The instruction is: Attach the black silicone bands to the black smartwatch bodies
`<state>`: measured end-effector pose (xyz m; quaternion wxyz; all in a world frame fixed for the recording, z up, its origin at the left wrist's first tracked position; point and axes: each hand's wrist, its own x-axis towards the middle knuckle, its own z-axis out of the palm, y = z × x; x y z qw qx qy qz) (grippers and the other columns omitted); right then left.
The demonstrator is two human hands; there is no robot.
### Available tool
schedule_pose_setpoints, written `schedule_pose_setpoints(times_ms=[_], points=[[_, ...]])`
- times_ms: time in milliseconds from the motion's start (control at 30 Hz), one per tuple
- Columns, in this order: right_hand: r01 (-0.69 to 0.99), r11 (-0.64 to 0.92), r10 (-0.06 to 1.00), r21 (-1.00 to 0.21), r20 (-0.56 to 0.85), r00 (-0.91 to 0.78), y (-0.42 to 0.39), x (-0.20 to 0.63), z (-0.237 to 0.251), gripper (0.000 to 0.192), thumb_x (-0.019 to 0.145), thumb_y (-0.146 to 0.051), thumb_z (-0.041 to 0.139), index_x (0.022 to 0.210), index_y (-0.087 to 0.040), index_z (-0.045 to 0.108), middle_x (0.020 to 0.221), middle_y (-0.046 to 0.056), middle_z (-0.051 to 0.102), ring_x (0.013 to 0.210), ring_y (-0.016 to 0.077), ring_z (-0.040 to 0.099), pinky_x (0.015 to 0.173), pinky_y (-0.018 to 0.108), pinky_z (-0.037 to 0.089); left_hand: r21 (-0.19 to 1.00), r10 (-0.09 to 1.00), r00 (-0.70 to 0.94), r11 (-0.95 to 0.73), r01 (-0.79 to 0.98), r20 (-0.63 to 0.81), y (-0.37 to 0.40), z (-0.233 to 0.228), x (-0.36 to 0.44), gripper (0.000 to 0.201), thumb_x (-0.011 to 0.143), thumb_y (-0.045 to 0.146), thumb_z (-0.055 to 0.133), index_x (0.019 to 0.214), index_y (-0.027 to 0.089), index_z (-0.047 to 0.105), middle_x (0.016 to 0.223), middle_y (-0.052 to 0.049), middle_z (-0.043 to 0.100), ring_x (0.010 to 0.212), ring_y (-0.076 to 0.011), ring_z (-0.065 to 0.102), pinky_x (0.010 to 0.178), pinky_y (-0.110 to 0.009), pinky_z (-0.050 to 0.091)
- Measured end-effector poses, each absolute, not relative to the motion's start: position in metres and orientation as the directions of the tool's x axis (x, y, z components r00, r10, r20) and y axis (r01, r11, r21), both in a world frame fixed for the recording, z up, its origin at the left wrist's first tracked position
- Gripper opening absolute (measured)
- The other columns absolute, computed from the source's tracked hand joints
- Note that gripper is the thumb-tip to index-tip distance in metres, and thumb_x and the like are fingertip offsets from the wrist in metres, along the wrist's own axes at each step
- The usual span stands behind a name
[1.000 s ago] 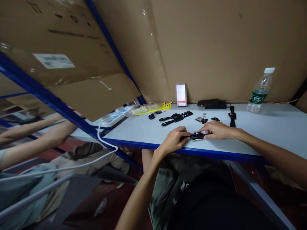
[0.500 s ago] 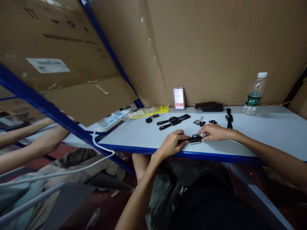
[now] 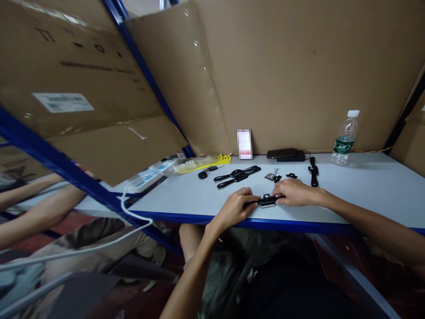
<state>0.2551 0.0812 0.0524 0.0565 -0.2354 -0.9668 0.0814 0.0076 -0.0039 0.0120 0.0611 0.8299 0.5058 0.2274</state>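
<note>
A black spokeshave point(image 3: 267, 201) lies level near the table's front edge, its metal blade edge toward me. My left hand point(image 3: 237, 204) is closed around its left handle. My right hand point(image 3: 292, 193) grips the opposite handle, fingers near the tool's centre. Just beyond the right hand are flat metal blades point(image 3: 269, 176), a few small screws point(image 3: 276, 170) and a small black cap piece point(image 3: 291, 176). More black spokeshaves point(image 3: 237, 176) lie together to the left, and another spokeshave point(image 3: 313, 172) rests at the right.
A screwdriver point(image 3: 212, 168) and yellow-edged plastic bags point(image 3: 199, 165) lie left. A phone point(image 3: 245, 145) leans on the cardboard wall, near a dark power bank point(image 3: 285, 154). A water bottle point(image 3: 345, 138) stands back right. A white cable point(image 3: 133, 212) hangs left; another person's arm point(image 3: 43, 208) is beyond.
The view has tilted slightly, so the table sits lower in the picture. Both hands keep hold of the spokeshave; the right fingers have shifted slightly off its centre toward the handle.
</note>
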Motion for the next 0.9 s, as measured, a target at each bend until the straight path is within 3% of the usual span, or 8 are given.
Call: schedule_pose_setpoints(times_ms=[167, 433, 633, 900], points=[[0.440, 0.873, 0.462, -0.210, 0.068, -0.884, 0.084, 0.255, 0.053, 0.018, 0.083, -0.023, 0.062, 0.095, -0.021, 0.074, 0.087, 0.005, 0.068, 0.077, 0.0185, 0.057, 0.063, 0.029, 0.030, 0.322, 0.857, 0.396, -0.496, 0.806, 0.329, -0.002, 0.012, 0.009, 0.030, 0.097, 0.028, 0.055, 0.120, 0.026, 0.075, 0.100, -0.007, 0.065, 0.096, -0.0221, 0.062, 0.087, -0.034, 0.049], [0.459, 0.845, 0.487, -0.273, 0.038, -0.873, 0.098, 0.258, 0.046, 0.041, 0.086, -0.031, 0.062, 0.125, -0.021, 0.068, 0.098, 0.007, 0.069, 0.087, 0.0228, 0.061, 0.078, 0.033, 0.042, 0.262, 0.844, 0.404, -0.503, 0.823, 0.352, -0.001, 0.017, 0.012, 0.028, 0.095, 0.027, 0.061, 0.119, 0.025, 0.075, 0.102, -0.007, 0.066, 0.096, -0.0214, 0.063, 0.088, -0.032, 0.049], [0.411, 0.855, 0.444, -0.316, 0.036, -0.895, 0.113, 0.260, 0.038, 0.042, 0.088, -0.043, 0.058, 0.122, -0.023, 0.071, 0.089, 0.007, 0.067, 0.081, 0.0240, 0.061, 0.075, 0.036, 0.046, 0.164, 0.835, 0.424, -0.501, 0.850, 0.351, 0.000, 0.021, 0.009, 0.031, 0.096, 0.031, 0.060, 0.124, 0.025, 0.072, 0.103, -0.007, 0.067, 0.097, -0.0223, 0.064, 0.081, -0.030, 0.048], [0.422, 0.825, 0.457, -0.377, 0.007, -0.889, 0.113, 0.258, 0.043, 0.041, 0.085, -0.047, 0.061, 0.115, -0.022, 0.075, 0.085, 0.006, 0.066, 0.074, 0.0217, 0.059, 0.072, 0.036, 0.047, 0.163, 0.823, 0.433, -0.516, 0.841, 0.368, -0.002, 0.020, 0.008, 0.029, 0.096, 0.031, 0.060, 0.122, 0.025, 0.073, 0.103, -0.007, 0.067, 0.097, -0.0216, 0.064, 0.081, -0.029, 0.047]])
